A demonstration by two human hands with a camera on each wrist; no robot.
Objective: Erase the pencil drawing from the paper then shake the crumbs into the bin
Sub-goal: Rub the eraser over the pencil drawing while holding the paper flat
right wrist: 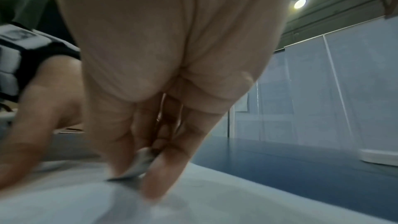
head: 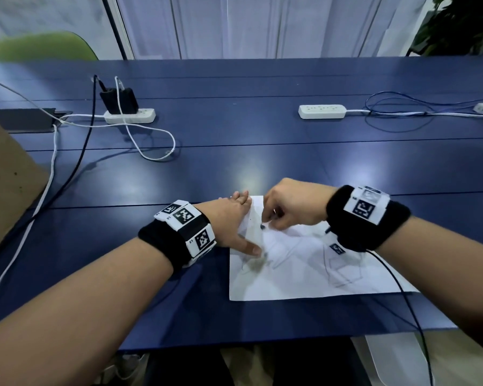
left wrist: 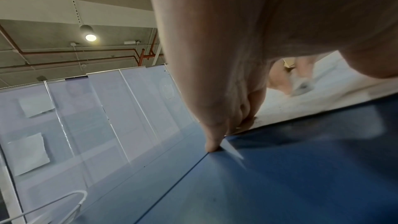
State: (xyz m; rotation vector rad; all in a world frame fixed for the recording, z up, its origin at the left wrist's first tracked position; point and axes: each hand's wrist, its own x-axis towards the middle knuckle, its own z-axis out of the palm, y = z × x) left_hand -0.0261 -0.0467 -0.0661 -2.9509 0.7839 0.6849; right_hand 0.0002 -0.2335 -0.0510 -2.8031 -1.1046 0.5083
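Low and right of centre in the head view, a white paper sheet with faint pencil lines (head: pixel 304 263) lies flat on the dark blue table (head: pixel 234 151). The left hand (head: pixel 229 221) presses its left edge with straight, spread fingers. The right hand (head: pixel 293 204) hovers just above the sheet's top left, fingertips pinching a small grey-white eraser (right wrist: pixel 140 164) against it.

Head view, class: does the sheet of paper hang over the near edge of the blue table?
No. The paper lies wholly on the blue table, with bare tabletop showing between its near edge and the table's rim.

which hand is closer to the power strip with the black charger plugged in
Left. The left hand presses the paper's left edge, on the power strip's side; the right hand, pinching the eraser, lies farther right.
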